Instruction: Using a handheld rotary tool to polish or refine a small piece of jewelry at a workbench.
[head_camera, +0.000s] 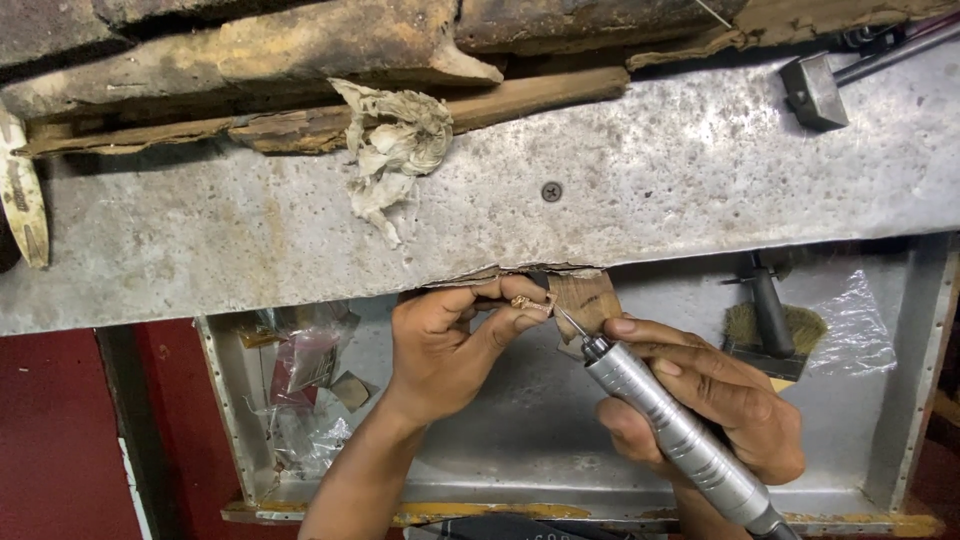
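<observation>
Currently we are pinching small gold-coloured piece (527, 301) in left hand (450, 345) fingertips, braced against wooden bench peg (585, 300). Right hand (715, 400) is gripping silver rotary handpiece (670, 430), thumb along barrel, bit touching piece. Advisable: keeping piece pressed on peg, light pressure, both wrists steady.

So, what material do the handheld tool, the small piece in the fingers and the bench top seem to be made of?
Rotary handpiece: metal, probably steel or aluminium; silver satin sheen, ribbed grip.
Small piece in the left hand: likely gold-coloured metal; warm yellow glint, too small to be sure.
Bench top: sheet metal over wood, it seems; dull grey, spotted, screwed down.
</observation>
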